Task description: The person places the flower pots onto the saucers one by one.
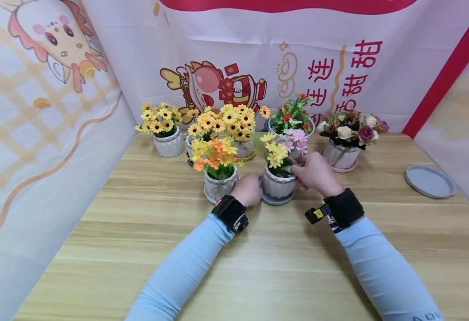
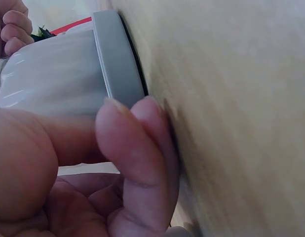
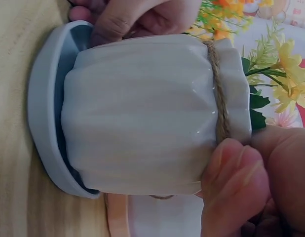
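Observation:
A white ribbed flowerpot (image 1: 278, 185) with yellow and pink flowers stands on a grey-blue saucer (image 3: 41, 113). My right hand (image 1: 316, 174) pinches the pot's rim, just above the twine (image 3: 219, 94) tied round it. Low on the pot's other side, my left hand (image 1: 248, 189) pinches the saucer's edge. The left wrist view shows its fingertips (image 2: 118, 111) at the saucer rim, close to the tabletop. Seen from the right wrist, the pot sits inside the saucer's raised rim, slightly uneven to it.
Left of my left hand stands a pot of orange and yellow flowers (image 1: 220, 183). Behind are potted yellow daisies (image 1: 168, 145), a red-flowered plant (image 1: 290, 120) and a pot of roses (image 1: 340, 154). A bare grey saucer (image 1: 430, 180) lies at the right. Printed cloth walls (image 1: 234, 44) enclose the table.

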